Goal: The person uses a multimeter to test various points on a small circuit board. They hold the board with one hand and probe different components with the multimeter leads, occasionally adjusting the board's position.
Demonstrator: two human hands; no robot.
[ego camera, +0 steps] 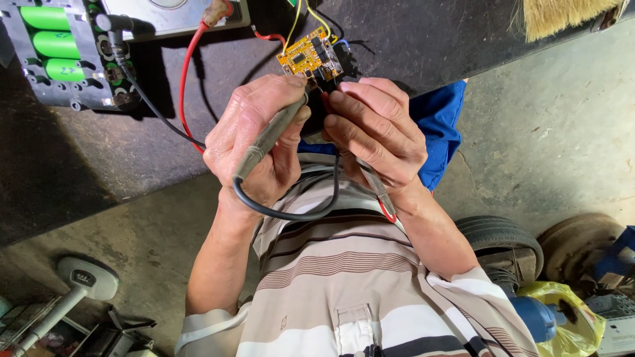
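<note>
Two hands are bunched together right below the little orange circuit board (309, 58), both curled tight rather than spread: the left hand (261, 135) is wrapped round a grey probe (270, 137) with a black lead looping under it, and the right hand (376, 129) is pinched closed on a second probe (376, 186) with a red lead, both tips meeting at the board's lower edge. Past the board, off to its left on the dark bench (79, 158), sits a grey battery holder with green cells (56, 46), and a red wire (185, 86) runs up towards a meter (173, 14) at the far edge.
</note>
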